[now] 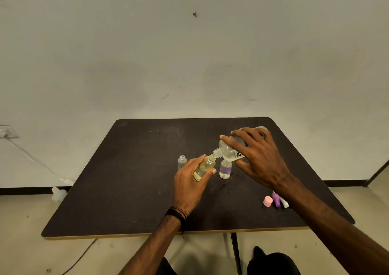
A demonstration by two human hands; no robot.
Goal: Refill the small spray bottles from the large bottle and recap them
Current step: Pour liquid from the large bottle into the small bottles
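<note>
My right hand (259, 156) grips the large clear bottle (228, 150), tipped to the left with its open neck down. My left hand (189, 180) holds a small yellowish bottle (205, 167), tilted so that its open mouth meets the large bottle's neck. A small uncapped bottle with a purple label (225, 169) stands upright just below the large bottle. Another small clear uncapped bottle (182, 161) stands upright left of my left hand. A pink cap (267, 201), a purple spray top (276, 199) and a white piece (284, 203) lie near my right forearm.
The dark square table (126, 180) stands against a pale wall. A white plastic bottle (57, 193) lies on the floor beyond the table's left edge. A wall socket (7, 132) with a white cable is at far left.
</note>
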